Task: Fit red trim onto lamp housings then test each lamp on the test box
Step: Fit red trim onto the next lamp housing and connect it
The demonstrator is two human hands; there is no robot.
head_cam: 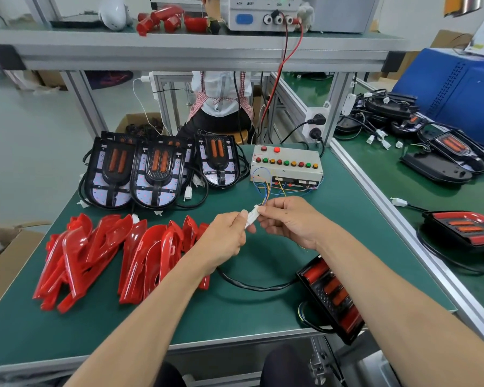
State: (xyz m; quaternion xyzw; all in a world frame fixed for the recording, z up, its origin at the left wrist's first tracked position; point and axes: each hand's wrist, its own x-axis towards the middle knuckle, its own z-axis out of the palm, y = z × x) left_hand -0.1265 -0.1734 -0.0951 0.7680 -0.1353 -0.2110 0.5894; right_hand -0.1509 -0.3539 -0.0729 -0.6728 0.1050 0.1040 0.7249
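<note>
My left hand (224, 238) pinches a white lamp plug (249, 219). My right hand (291, 222) pinches the mating white connector (257, 210) on the coloured wires that run to the grey test box (285, 166). The two connectors meet between my fingertips above the green mat. A black cable (252, 286) leads from the plug to a lamp with red trim fitted (333, 297), lying at the mat's front right under my right forearm. Several black lamp housings (157, 171) stand at the back left. Several loose red trims (109, 255) lie at the left front.
A power supply (263, 12) sits on the upper shelf with red and black leads hanging down. On the neighbouring bench to the right lie finished lamps (464, 227) and more housings (444, 152). A person sits behind the bench. Cardboard boxes (0, 261) stand at the left.
</note>
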